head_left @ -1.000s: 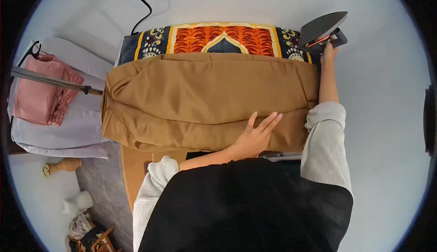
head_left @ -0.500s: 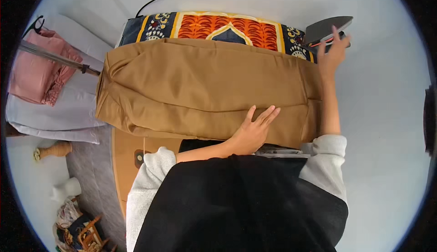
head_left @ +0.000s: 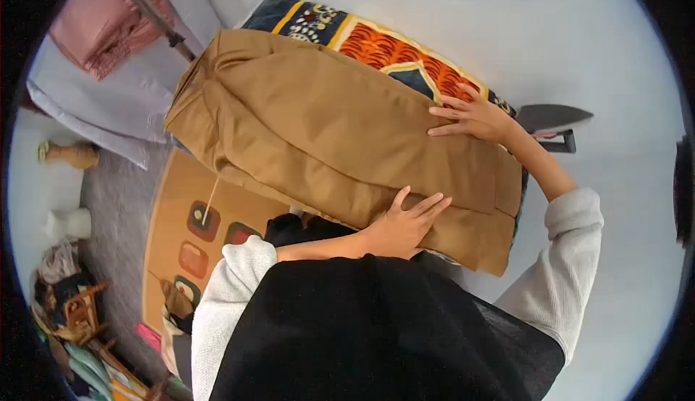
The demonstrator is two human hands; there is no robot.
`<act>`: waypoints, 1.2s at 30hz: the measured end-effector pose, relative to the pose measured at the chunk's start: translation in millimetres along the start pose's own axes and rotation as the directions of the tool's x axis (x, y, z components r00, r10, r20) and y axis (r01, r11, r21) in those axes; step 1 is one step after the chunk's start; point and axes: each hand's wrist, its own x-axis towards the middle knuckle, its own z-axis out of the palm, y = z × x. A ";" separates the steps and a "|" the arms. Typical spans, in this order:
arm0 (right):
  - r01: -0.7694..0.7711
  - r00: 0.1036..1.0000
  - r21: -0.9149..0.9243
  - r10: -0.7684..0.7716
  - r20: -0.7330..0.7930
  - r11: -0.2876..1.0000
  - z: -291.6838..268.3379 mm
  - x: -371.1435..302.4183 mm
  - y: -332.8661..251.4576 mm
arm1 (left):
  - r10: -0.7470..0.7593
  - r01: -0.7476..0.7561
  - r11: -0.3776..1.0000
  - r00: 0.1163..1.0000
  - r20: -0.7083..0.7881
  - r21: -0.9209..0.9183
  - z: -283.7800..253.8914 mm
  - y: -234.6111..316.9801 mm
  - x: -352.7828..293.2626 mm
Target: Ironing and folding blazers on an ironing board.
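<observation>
- Right hand (head_left: 474,116) has come off the iron (head_left: 556,117) since the earlier frame and is now on the brown garment (head_left: 318,119), right of centre; the garment also slants more in view.
- Its fingers are spread apart, palm down near the upper edge, not clamped on anything I can see.
- Left hand (head_left: 405,224) rests flattish on the lower edge, mid-frame, thumb out, other fingers close together.
- Garment runs upper left to lower right over the patterned cover (head_left: 376,45), iron parked at the right.
- My take: anchor lightly with the left, smooth outward with the right, don't drag that long crease crooked, and watch the forearm near the iron.
</observation>
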 end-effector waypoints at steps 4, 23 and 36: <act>-0.094 0.971 0.208 0.043 0.237 0.974 -31.1 14.6 12.9 | -0.105 0.088 0.961 0.993 -0.049 -0.263 -9.3 -7.8 -0.6; -0.210 0.900 0.970 0.411 0.143 0.123 -24.4 230.9 101.3 | -0.684 0.852 0.394 0.022 -0.729 -0.344 -118.2 -110.2 -111.0; -0.050 0.935 0.977 0.355 -0.028 0.209 12.7 280.5 96.6 | -0.902 0.885 0.329 0.191 -0.387 -0.329 -139.4 -135.0 -166.8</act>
